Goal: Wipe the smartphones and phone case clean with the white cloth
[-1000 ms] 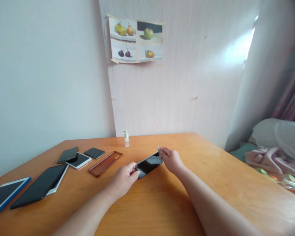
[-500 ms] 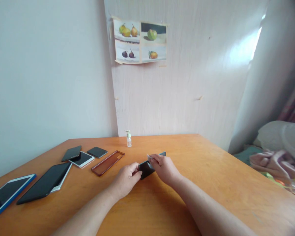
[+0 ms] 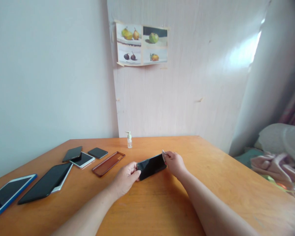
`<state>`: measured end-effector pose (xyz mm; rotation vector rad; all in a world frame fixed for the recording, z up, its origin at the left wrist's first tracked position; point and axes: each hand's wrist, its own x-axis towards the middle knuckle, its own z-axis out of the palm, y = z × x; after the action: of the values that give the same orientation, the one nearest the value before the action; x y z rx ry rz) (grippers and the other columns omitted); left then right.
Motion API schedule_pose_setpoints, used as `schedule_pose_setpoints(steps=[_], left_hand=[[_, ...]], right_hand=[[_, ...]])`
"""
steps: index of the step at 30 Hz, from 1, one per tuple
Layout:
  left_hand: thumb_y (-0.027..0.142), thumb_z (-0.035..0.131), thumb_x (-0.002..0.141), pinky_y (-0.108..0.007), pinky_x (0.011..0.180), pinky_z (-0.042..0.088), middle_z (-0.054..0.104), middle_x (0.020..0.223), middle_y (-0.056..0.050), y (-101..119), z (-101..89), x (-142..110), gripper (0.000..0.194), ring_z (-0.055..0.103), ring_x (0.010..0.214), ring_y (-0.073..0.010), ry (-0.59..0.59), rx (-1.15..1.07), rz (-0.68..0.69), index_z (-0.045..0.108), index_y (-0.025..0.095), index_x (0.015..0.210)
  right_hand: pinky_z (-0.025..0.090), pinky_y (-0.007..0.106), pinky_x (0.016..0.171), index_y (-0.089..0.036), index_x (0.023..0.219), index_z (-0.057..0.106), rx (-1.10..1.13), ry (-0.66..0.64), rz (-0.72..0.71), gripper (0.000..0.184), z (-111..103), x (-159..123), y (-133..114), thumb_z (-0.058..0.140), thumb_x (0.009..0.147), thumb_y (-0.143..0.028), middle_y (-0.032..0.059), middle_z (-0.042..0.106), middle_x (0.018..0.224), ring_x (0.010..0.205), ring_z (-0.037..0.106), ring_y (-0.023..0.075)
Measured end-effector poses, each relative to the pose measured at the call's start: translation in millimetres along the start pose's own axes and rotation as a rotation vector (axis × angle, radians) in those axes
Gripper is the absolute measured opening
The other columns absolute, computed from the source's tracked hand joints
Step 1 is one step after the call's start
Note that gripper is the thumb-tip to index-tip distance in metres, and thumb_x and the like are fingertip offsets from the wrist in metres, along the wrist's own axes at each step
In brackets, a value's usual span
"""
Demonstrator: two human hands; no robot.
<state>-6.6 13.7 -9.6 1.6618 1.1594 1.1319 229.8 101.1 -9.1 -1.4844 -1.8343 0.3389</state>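
Phone (image 3: 151, 167), dark screen up, sits lower centre of frame, tilted, its right end higher in frame. Left hand (image 3: 126, 178) has its grip closed on the phone's left end, thumb over the front edge; likely steadies it and leaves most of the screen uncovered. Right hand (image 3: 175, 164) is at the phone's right end, grip pinched on a small white wipe (image 3: 164, 155), maybe tissue or cloth, at the upper right corner. Pinch looks light, probably so the soft piece lies against the edge. Can't tell whether the phone's underside touches the worktop (image 3: 186, 196).

Reddish-brown phone case (image 3: 108, 165) lies just left of centre, near the left hand; its shape suits a phone, so it is perhaps off to leave the edges bare. Pump bottle (image 3: 129, 141) stands upright beyond it near the back edge, within easy reach.

Left side of frame: blue-edged tablet (image 3: 9, 193), then black tablet (image 3: 45, 185) resting partly over a white-edged device (image 3: 62, 182). Above them, a dark device (image 3: 72, 153) overlaps a white phone (image 3: 82, 160), with a small dark device (image 3: 97, 152) beside. Grouped at the side, they seem to leave room around the hands.
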Motion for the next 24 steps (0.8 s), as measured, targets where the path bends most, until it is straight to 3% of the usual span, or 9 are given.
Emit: schedule_pose_setpoints(steps=[8, 14, 18, 24], left_hand=[[0.026, 0.056, 0.08, -0.028, 0.069, 0.046, 0.062, 0.072, 0.003, 5, -0.2, -2, 0.042, 0.06, 0.067, -0.0151, 0.037, -0.023, -0.056, 0.053, 0.016, 0.121], [0.037, 0.062, 0.082, -0.034, 0.082, 0.047, 0.066, 0.087, -0.002, 4, -0.8, -4, 0.052, 0.064, 0.085, -0.0199, 0.074, -0.068, -0.139, 0.049, 0.015, 0.127], [0.038, 0.074, 0.073, -0.035, 0.088, 0.045, 0.067, 0.106, -0.007, 12, 1.8, -8, 0.063, 0.061, 0.101, -0.0223, 0.037, -0.095, -0.134, 0.046, 0.018, 0.126], [0.033, 0.078, 0.067, -0.03, 0.072, 0.045, 0.066, 0.089, -0.002, -1, 4.8, -5, 0.055, 0.062, 0.083, -0.0198, 0.055, 0.089, -0.111, 0.05, 0.017, 0.113]], right_hand=[[0.036, 0.024, 0.066, -0.02, 0.076, 0.07, -0.039, -0.063, -0.053, 0.029, 10, -5, -1, 0.048, 0.092, -0.029, 0.005, 0.069, 0.08, 0.075, 0.06, 0.0165], [0.036, 0.024, 0.067, -0.019, 0.079, 0.072, -0.056, -0.122, -0.075, 0.027, 15, -7, -2, 0.048, 0.091, -0.024, 0.0061, 0.071, 0.082, 0.077, 0.062, 0.0172], [0.037, 0.023, 0.069, -0.019, 0.082, 0.073, -0.063, -0.144, -0.084, 0.026, 16, -8, -3, 0.049, 0.091, -0.024, 0.0065, 0.073, 0.086, 0.081, 0.063, 0.0175], [0.038, 0.024, 0.071, -0.02, 0.084, 0.075, -0.065, -0.143, -0.077, 0.025, 14, -9, -5, 0.05, 0.09, -0.022, 0.0067, 0.072, 0.09, 0.085, 0.062, 0.018]])
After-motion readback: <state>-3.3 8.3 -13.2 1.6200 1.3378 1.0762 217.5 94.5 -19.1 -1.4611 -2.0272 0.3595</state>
